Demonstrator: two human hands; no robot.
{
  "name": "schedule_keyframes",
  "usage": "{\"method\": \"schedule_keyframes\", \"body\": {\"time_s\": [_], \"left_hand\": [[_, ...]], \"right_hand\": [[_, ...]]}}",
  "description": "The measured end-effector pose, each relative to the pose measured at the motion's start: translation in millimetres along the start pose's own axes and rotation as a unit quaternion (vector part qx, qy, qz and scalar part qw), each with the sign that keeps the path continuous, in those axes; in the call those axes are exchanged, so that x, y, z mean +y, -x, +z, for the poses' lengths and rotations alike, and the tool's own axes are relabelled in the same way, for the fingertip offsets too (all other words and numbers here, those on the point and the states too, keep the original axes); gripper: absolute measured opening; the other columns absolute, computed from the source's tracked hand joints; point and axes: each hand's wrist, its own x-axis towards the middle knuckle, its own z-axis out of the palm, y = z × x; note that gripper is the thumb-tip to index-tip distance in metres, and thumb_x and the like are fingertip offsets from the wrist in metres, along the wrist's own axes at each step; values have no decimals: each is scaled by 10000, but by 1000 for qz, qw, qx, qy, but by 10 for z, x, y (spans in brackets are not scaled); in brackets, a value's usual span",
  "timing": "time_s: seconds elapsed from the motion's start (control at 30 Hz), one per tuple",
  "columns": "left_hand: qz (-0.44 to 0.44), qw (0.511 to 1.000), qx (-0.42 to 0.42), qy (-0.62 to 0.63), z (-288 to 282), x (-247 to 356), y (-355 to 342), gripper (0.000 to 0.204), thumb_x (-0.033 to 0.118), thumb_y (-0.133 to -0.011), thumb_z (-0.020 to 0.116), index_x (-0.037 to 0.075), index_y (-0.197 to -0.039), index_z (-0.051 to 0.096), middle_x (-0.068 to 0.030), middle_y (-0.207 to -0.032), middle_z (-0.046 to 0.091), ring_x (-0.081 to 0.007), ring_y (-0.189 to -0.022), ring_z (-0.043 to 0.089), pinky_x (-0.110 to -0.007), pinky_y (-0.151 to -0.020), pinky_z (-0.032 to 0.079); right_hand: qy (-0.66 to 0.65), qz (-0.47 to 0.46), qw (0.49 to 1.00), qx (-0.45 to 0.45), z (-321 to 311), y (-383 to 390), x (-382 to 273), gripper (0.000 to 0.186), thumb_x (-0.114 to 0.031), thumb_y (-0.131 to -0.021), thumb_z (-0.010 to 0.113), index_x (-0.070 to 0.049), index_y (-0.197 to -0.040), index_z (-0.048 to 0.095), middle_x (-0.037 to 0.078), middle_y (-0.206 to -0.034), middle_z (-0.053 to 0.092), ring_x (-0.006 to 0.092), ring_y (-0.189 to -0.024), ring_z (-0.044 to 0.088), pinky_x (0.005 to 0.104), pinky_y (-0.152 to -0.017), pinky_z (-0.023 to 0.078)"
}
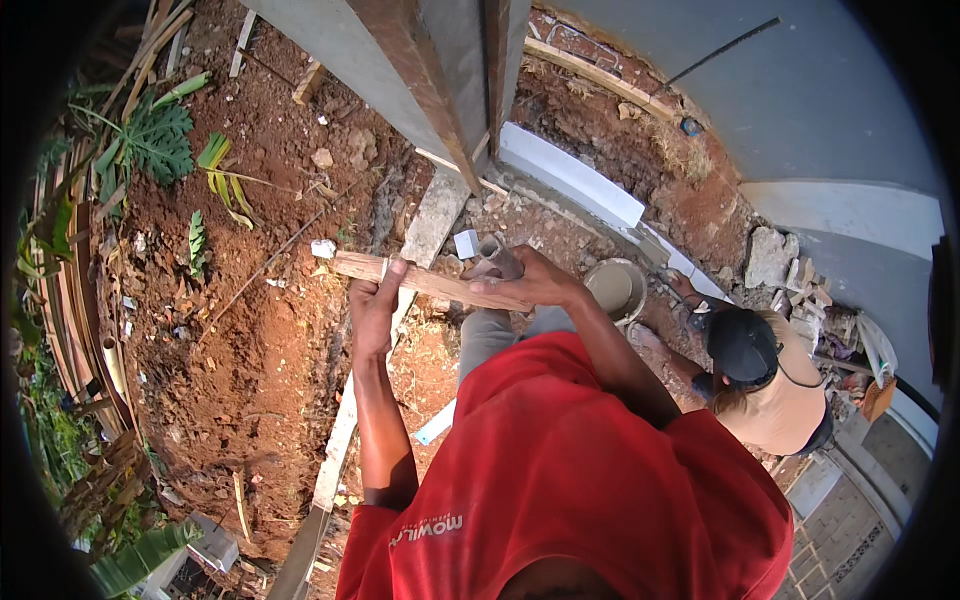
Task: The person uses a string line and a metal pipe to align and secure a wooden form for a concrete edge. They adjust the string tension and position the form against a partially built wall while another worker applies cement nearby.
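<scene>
A short length of rough wood [435,283] spans the space between my two hands, held above the ground. My left hand [373,315] is closed round it near its left end, thumb on top. At the right end my right hand [542,278] grips the same wood. Against the right hand's fingers shows a grey, hollow-ended cylinder [497,258]; whether that hand holds it too, I cannot tell. A small white piece [323,248] appears just beyond the wood's left tip. Below, a long pale plank [437,215] runs along the ground.
To the right, a crouching co-worker [765,385] in a dark cap reaches toward a bucket of grey mix [613,288]. Wooden posts [430,85] rise ahead beside a grey wall. Red soil [270,350] with debris lies left; broken concrete [770,257] is piled far right.
</scene>
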Motion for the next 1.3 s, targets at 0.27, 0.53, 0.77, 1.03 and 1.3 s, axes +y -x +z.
{"method": "schedule_keyframes", "body": {"time_s": [0.27,0.53,0.77,1.03,1.3], "left_hand": [[69,984,144,-79,202,277,-259,482,309,-938,796,147,-563,538,90,-542,442,-34,-502,284,-287,-484,166],[88,977,166,-98,514,240,-601,421,269,-937,794,101,-603,601,93,-559,436,-33,-521,300,-286,-495,180],[109,975,159,-109,457,-44,-974,364,288,-928,797,59,-672,678,73,-567,481,-44,-525,327,-299,-496,199],[111,970,181,-118,270,-799,-1865,419,415,-881,819,27,-748,730,33,-561,503,-72,-532,381,-309,-502,293],[116,964,178,-160,407,-1977,-3065,519,553,-838,790,41,-760,753,-28,-571,588,-134,-534,511,-347,-539,395]], "right_hand": [[206,147,967,26,-503,-572,1005,482,-378,-758,842,-7,-1055,761,171,-936,765,277,-868,747,362,-790,574],[457,161,870,-92,-200,-682,2256,446,-228,-638,819,-11,-1024,765,251,-1050,740,386,-1014,727,435,-905,588],[534,138,829,-92,-51,-676,2553,332,-167,-653,786,-26,-954,779,208,-1020,758,362,-990,742,466,-856,588],[518,127,784,-318,-32,-929,1549,278,-195,-694,744,24,-864,770,236,-922,750,375,-933,742,451,-831,581],[486,14,848,-212,277,-2122,1956,342,-268,-721,772,35,-876,746,250,-886,729,406,-885,724,488,-843,560]]}}
